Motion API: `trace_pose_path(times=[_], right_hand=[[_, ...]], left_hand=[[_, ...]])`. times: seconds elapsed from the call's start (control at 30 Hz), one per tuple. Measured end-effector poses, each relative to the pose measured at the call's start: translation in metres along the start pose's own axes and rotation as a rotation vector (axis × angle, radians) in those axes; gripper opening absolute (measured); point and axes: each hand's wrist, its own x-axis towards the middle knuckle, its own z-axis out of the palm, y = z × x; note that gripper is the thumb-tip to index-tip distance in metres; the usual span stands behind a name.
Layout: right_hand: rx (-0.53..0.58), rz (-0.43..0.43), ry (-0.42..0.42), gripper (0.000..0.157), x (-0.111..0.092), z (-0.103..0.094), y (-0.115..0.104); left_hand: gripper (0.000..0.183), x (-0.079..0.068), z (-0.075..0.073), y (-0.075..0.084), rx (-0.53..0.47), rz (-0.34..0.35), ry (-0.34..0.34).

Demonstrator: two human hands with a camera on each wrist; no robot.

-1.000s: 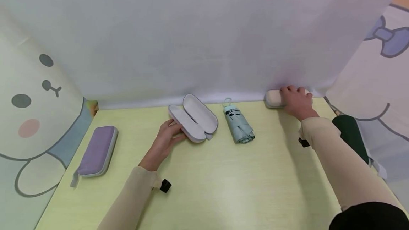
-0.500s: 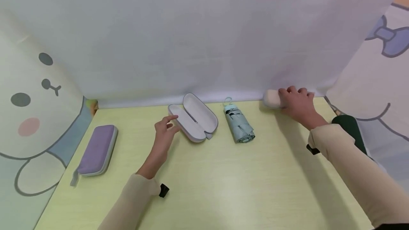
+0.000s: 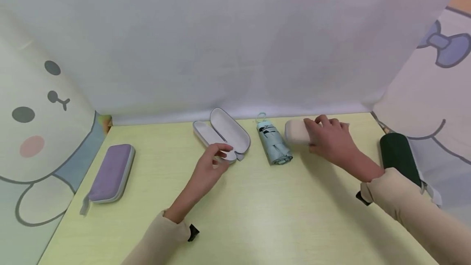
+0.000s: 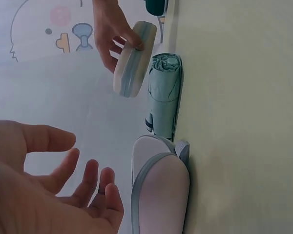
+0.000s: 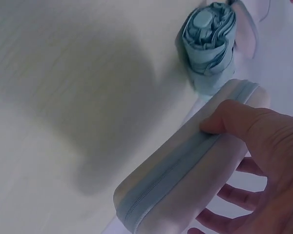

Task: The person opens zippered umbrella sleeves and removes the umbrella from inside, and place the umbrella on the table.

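In the head view my right hand (image 3: 333, 142) grips a cream zippered case (image 3: 296, 131) and holds it off the table. A grey zip band runs round the case (image 5: 171, 170) in the right wrist view, with my thumb on that side. My left hand (image 3: 207, 169) hovers by an opened pale grey glasses case (image 3: 232, 132), its fingers loosely bent with nothing between them. In the left wrist view a gap shows between those fingers and the glasses case (image 4: 163, 195). A folded light blue umbrella (image 3: 274, 144) lies between the two cases.
On the pale yellow table (image 3: 257, 216), a purple zippered case (image 3: 112, 173) lies at the left. A dark green case (image 3: 399, 158) lies at the right edge, beside my right forearm. A white curtain (image 3: 235, 52) hangs behind the table.
My left hand has let go of the opened glasses case and moved right in front of it. My right hand has lifted the cream case and brought it left, nearer the umbrella.
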Motion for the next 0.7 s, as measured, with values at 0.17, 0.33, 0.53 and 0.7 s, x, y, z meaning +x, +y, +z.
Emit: trace_pose_path(times=[0.17,0.33,0.53,0.7], right_hand=[[-0.005,-0.062,0.017,0.071,-0.014,-0.001,-0.023],[-0.015,-0.121,0.038,0.074,-0.029,-0.001,-0.045],[0.008,-0.163,0.031,0.077,-0.045,0.002,-0.069],[0.035,-0.185,0.015,0.078,-0.057,0.004,-0.086]], left_hand=[[0.044,-0.006,0.014,0.005,0.168,0.114,-0.061],[0.060,-0.013,0.025,0.006,0.343,0.228,-0.115],[0.079,-0.019,0.038,0.004,0.467,0.274,-0.189],[0.084,-0.023,0.047,0.001,0.566,0.316,-0.209]])
